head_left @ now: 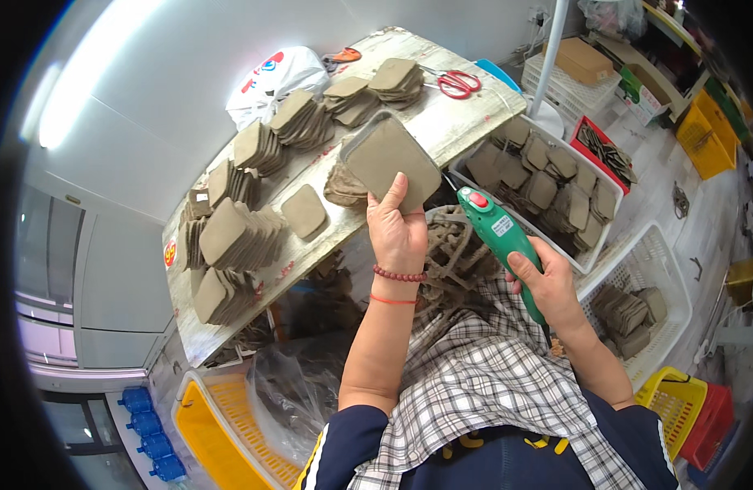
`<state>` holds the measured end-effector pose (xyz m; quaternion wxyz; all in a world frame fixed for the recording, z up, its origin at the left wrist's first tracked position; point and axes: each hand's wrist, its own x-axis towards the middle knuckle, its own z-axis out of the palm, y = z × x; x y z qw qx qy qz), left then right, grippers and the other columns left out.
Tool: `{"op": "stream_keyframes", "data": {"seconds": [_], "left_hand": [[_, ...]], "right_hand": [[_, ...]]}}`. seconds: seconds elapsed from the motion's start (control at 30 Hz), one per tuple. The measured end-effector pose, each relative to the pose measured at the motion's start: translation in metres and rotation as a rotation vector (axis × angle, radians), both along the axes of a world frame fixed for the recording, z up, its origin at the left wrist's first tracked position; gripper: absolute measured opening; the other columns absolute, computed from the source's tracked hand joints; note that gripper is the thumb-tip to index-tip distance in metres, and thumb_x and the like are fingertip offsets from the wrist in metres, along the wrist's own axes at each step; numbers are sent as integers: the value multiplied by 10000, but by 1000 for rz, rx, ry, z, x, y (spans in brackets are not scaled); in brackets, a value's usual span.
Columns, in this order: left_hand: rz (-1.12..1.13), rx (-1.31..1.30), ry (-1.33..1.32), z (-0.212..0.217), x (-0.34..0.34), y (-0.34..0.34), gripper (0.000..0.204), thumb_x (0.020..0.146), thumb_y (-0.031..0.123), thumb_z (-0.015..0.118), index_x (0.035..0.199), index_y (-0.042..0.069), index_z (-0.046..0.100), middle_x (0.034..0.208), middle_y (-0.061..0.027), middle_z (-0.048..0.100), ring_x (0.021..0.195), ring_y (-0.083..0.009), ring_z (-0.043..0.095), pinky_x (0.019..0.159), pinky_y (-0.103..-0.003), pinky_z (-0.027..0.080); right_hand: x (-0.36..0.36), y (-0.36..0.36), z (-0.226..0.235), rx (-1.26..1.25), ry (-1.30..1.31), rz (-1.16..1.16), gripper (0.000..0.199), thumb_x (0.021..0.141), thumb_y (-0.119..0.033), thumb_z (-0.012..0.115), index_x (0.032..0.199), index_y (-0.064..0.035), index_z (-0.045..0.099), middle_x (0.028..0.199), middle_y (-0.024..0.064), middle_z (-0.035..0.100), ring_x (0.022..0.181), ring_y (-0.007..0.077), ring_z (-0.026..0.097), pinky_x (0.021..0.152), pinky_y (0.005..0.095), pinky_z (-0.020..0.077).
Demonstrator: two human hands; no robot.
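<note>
My left hand (399, 238) is closed on a tan square pad (390, 157) with rounded corners, its thumb lying on the face. A grey rim shows along the pad's upper and right edges. Wrapped in my right hand (550, 282) is a green handheld power tool (501, 231) with a red button. Its thin metal tip points at the pad's right edge; whether it touches cannot be told. Behind the held pad a small pile of rough-edged pieces (344, 185) sits on the table, and a single loose pad (304, 212) lies flat left of it.
Several pad stacks (229, 233) line the worn table (466, 131), with red-handled scissors (458, 84) at its far end. A white crate of pads (548, 175) stands to the right, another white basket (666, 269) nearer. Tangled tan scraps (454, 253) hang below my hands. A yellow basket (221, 433) stands lower left.
</note>
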<state>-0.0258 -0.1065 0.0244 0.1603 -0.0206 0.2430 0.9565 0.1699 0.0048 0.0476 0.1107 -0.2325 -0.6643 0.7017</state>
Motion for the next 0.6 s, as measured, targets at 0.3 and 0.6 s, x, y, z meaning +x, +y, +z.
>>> {"op": "stream_keyframes", "data": {"seconds": [0.3, 0.6], "left_hand": [[-49, -18, 22, -1, 16, 12, 410, 861, -65, 604, 1237, 57, 493, 1186, -64, 584, 1082, -217, 577, 957, -369, 482], [-191, -64, 54, -11, 38, 12, 405, 856, -49, 624, 1218, 55, 475, 1138, -69, 598, 1039, -206, 594, 905, -358, 503]], "right_hand": [[6, -3, 13, 2, 18, -24, 390, 907, -311, 651, 1100, 20, 582, 758, 27, 588, 603, 65, 526, 553, 215, 444], [4, 2, 13, 46, 39, -72, 381, 905, -323, 652, 1065, 19, 598, 725, 25, 579, 577, 63, 515, 536, 217, 437]]}}
